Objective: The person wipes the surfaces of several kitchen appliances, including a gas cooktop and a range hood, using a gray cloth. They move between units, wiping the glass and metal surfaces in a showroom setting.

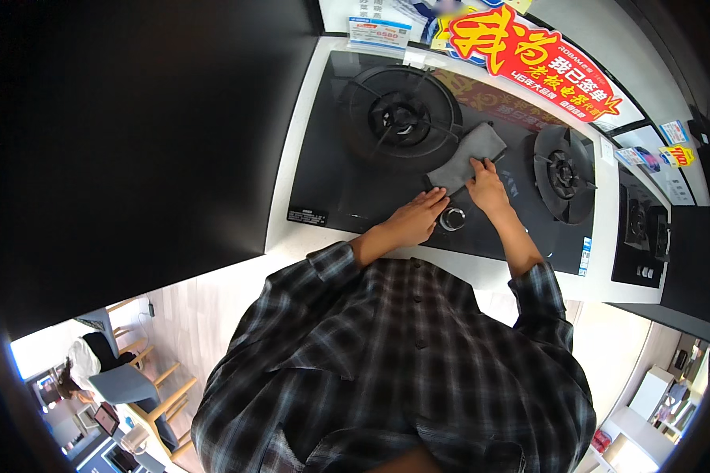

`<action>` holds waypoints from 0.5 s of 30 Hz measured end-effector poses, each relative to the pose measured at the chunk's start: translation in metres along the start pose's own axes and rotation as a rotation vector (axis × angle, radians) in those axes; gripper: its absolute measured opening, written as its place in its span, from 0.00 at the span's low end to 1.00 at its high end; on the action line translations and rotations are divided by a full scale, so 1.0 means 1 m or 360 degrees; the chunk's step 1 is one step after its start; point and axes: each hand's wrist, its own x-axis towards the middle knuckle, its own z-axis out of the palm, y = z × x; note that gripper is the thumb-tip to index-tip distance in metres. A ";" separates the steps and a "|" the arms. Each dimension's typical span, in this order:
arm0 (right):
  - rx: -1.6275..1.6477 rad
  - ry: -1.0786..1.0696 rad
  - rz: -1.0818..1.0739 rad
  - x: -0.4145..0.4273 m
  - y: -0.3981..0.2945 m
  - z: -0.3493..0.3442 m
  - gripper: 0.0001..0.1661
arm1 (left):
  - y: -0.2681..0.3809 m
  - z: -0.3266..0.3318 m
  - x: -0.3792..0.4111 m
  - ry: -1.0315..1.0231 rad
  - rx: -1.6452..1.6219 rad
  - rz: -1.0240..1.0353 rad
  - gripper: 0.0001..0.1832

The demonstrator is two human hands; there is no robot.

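A folded grey cloth (470,155) lies on the black glass gas cooktop (355,183), between its two burners. My right hand (488,188) grips the cloth's right side, fingers bent onto it. At the near left corner of the cloth, my left hand (413,217) has its fingertips on the edge, fingers close together; its thumb is mostly hidden. A round control knob (452,219) with a metallic rim sits just right of my left hand, below the cloth. The large left burner (401,118) with its ring-shaped pan support is beyond my left hand. The smaller right burner (563,172) is to the right.
A pale countertop (299,233) surrounds the cooktop. A tall black panel (154,148) closes off the left. Behind stand a price card (380,34) and a red promotional sign (538,68). Another cooktop (639,230) lies farther right. A person (86,360) sits among chairs at lower left.
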 end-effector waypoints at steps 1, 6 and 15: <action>0.0023 -0.0008 0.0000 0.004 0.001 -0.002 0.34 | -0.002 0.001 0.000 0.0017 0.0029 0.0012 0.31; 0.0086 0.0024 -0.0040 0.031 0.009 -0.009 0.32 | -0.009 0.000 -0.001 0.0063 0.0076 -0.0014 0.32; 0.0289 0.0034 -0.0402 0.090 0.033 -0.020 0.28 | -0.005 0.001 0.030 0.0189 0.0216 -0.0028 0.34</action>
